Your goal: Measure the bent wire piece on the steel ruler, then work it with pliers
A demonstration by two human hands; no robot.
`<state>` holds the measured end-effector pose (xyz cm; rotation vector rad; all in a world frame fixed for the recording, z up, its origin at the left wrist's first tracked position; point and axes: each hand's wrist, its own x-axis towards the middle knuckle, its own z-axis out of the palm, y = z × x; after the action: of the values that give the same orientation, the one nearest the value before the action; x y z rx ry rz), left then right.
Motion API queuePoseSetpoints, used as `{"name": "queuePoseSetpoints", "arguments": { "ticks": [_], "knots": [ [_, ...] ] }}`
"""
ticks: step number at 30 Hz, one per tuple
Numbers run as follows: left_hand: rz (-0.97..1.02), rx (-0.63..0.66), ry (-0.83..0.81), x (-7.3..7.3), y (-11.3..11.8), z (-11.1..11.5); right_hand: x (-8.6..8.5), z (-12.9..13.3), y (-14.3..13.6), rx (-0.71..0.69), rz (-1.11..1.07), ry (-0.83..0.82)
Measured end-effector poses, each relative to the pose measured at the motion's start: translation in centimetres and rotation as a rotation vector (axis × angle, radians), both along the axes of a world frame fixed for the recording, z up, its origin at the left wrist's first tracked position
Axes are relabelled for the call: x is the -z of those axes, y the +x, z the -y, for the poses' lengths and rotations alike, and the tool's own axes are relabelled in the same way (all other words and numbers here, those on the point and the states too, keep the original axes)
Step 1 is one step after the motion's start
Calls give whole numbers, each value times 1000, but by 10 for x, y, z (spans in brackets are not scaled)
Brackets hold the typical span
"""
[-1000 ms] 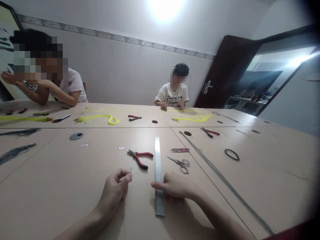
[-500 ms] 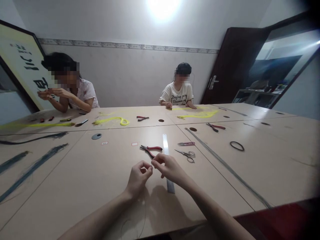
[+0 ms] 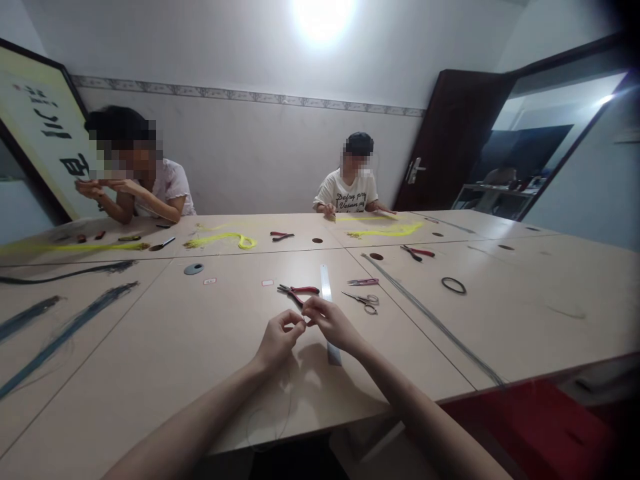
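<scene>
Both hands pinch one thin wire just in front of the steel ruler (image 3: 327, 303): left hand (image 3: 278, 340) and right hand (image 3: 331, 323) fingertip to fingertip. Wire (image 3: 280, 407) trails toward the table edge, so it could easily slip or kink, I reckon.

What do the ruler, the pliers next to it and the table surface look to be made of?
The ruler looks like bare steel: silvery, thin, reflecting the lamp. The pliers seem to have dark metal jaws with handles in red sleeves, probably plastic or rubber. The table looks like pale beige laminate board, matte with a soft sheen; the core cannot be told.
</scene>
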<state>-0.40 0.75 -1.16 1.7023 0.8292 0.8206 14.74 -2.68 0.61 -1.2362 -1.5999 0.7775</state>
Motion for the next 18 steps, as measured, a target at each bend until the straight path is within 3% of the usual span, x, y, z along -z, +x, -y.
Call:
{"name": "queuePoseSetpoints", "arguments": {
  "ticks": [6, 11, 14, 18],
  "knots": [
    [-10, 40, 3, 0, 0, 0, 8, -3, -3, 8, -77, -2],
    [-4, -6, 42, 4, 0, -2, 12, 1, -8, 179, -84, 16],
    [1, -41, 79, 7, 1, -4, 13, 7, -11, 276, -24, 29],
    [-21, -64, 133, 8, -1, -5, 12, 14, -15, 292, 112, 39]
  ]
}}
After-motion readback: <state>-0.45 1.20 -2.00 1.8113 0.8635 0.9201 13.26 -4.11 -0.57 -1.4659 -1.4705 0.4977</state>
